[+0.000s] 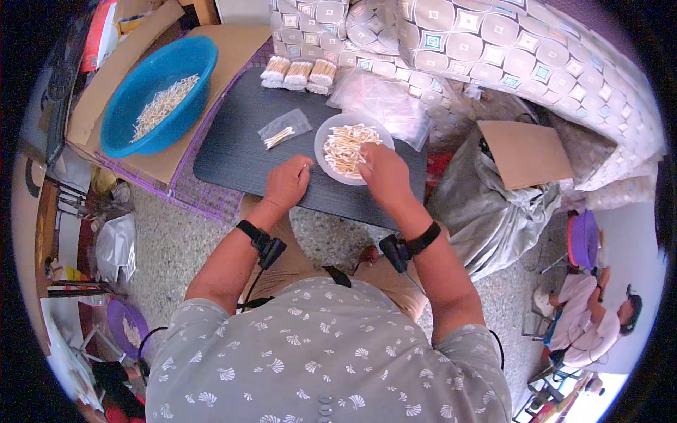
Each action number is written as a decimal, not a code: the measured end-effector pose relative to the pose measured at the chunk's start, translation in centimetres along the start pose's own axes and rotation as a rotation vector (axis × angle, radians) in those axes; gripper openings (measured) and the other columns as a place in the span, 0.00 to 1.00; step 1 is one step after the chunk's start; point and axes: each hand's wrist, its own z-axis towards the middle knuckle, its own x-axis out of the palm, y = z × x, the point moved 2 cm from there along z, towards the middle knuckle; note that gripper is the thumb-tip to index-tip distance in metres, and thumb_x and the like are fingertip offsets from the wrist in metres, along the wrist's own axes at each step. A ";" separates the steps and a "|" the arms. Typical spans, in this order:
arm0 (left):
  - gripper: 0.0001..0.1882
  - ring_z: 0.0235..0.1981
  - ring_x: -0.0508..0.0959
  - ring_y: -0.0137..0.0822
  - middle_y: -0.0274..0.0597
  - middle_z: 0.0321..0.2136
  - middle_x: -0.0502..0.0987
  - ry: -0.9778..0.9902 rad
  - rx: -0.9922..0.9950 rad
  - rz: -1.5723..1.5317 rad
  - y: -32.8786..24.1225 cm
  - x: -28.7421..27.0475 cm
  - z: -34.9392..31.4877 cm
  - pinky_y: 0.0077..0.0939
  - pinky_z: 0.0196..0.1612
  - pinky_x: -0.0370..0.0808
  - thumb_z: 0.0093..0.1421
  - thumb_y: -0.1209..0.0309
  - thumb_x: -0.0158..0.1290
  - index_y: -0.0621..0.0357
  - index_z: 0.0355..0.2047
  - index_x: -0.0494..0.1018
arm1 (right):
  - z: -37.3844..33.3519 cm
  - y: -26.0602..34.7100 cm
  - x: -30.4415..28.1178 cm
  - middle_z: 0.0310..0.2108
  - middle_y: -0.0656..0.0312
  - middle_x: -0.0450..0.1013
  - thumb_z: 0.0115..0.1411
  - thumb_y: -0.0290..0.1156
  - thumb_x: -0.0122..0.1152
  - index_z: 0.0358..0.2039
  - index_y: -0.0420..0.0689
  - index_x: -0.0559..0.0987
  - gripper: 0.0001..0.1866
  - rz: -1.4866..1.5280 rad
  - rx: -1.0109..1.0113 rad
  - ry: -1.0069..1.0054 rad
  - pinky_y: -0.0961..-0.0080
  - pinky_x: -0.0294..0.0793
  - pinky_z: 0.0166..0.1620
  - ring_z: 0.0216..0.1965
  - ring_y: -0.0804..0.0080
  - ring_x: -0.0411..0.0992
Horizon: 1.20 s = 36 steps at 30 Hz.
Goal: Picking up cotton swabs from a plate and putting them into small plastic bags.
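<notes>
A white bowl (326, 166) heaped with loose cotton swabs (345, 144) stands on the dark table (233, 141). My right hand (389, 178) reaches over its right rim, fingers bent and pinching among the swabs; the fingertips are partly hidden. Left of the bowl, by the table's near edge, my left hand (288, 181) is closed. A tiny pale spot shows at its fingertips, too small to name. Just beyond that hand lies a clear plastic bag (295, 123) with a few swabs in it.
Filled swab packs (298, 72) stand stacked at the table's far edge. Empty clear bags (384, 102) are piled behind the bowl. A blue basin (201, 56) of swabs rests on cardboard at left. A grey sack (472, 190) stands at right; another person (589, 317) sits farther off.
</notes>
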 end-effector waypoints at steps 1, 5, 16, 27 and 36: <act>0.08 0.32 0.76 0.52 0.48 0.32 0.77 0.001 0.000 0.000 -0.2 -0.1 0.0 0.45 0.34 0.72 0.59 0.68 0.45 0.51 0.36 0.72 | 0.2 -0.3 0.2 0.34 0.55 0.73 0.51 0.32 0.59 0.40 0.47 0.75 0.14 -0.022 0.003 0.011 0.60 0.70 0.41 0.38 0.54 0.71; 0.08 0.33 0.77 0.52 0.49 0.33 0.77 0.021 -0.015 0.009 -0.4 -0.2 0.1 0.42 0.37 0.73 0.59 0.69 0.45 0.53 0.36 0.73 | 1.0 -0.9 1.0 0.30 0.56 0.72 0.51 0.31 0.57 0.35 0.48 0.75 0.10 -0.076 -0.002 0.022 0.59 0.70 0.38 0.35 0.54 0.71; 0.08 0.32 0.77 0.52 0.49 0.31 0.77 -0.014 0.004 -0.025 -0.2 -0.1 0.1 0.43 0.35 0.73 0.58 0.69 0.46 0.54 0.35 0.73 | 1.4 -1.0 1.4 0.28 0.55 0.71 0.52 0.32 0.56 0.32 0.46 0.75 0.07 -0.016 -0.022 -0.050 0.61 0.71 0.36 0.34 0.55 0.72; 0.07 0.33 0.77 0.52 0.49 0.32 0.77 0.007 -0.002 -0.013 -0.1 -0.2 0.0 0.40 0.37 0.74 0.59 0.70 0.46 0.52 0.36 0.73 | 1.6 -1.4 1.3 0.29 0.55 0.71 0.52 0.34 0.56 0.32 0.47 0.76 0.08 -0.092 -0.110 -0.011 0.59 0.71 0.36 0.35 0.55 0.71; 0.08 0.32 0.77 0.51 0.47 0.31 0.77 -0.020 0.016 -0.029 0.0 0.0 -0.1 0.43 0.35 0.73 0.58 0.69 0.45 0.53 0.34 0.73 | 1.4 -1.2 0.9 0.29 0.55 0.70 0.54 0.33 0.56 0.32 0.47 0.77 0.07 0.001 -0.042 -0.044 0.59 0.71 0.36 0.34 0.55 0.71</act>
